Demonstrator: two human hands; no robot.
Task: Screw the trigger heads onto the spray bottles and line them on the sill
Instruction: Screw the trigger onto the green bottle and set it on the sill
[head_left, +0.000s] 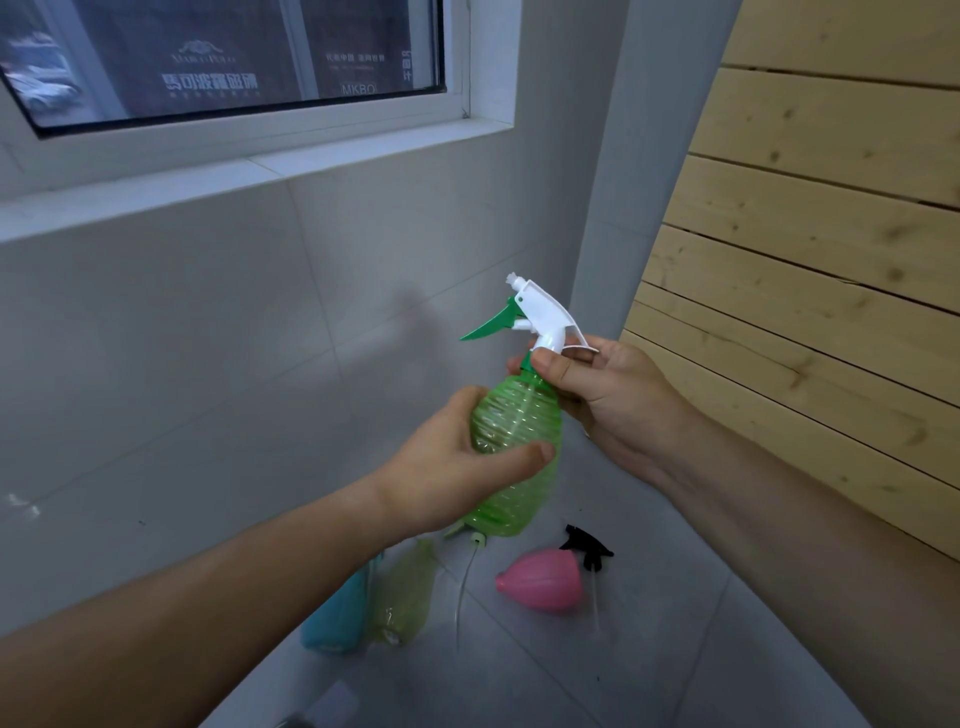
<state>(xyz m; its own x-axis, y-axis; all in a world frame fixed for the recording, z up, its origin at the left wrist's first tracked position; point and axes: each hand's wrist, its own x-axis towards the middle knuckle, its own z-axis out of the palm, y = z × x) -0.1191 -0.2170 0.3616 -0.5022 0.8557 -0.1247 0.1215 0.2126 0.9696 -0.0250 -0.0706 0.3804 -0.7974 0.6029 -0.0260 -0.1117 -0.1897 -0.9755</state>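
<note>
A ribbed green spray bottle (514, 421) is held upright in mid-air below the window. My left hand (447, 467) wraps its body. My right hand (608, 395) pinches the collar under the white trigger head (545, 312), which has a green lever pointing left. On the floor lie a pink bottle (540, 579), a pale yellow-green bottle (402, 592) and a blue bottle (332, 613), all on their sides without heads. A black trigger head (587, 551) lies beside the pink bottle. Another trigger head with a clear tube (462, 587) lies partly hidden under the green bottle.
The white window sill (260, 171) runs across the upper left, above a grey tiled wall. A wooden plank wall (810, 260) stands close on the right. The floor is grey tile (649, 649).
</note>
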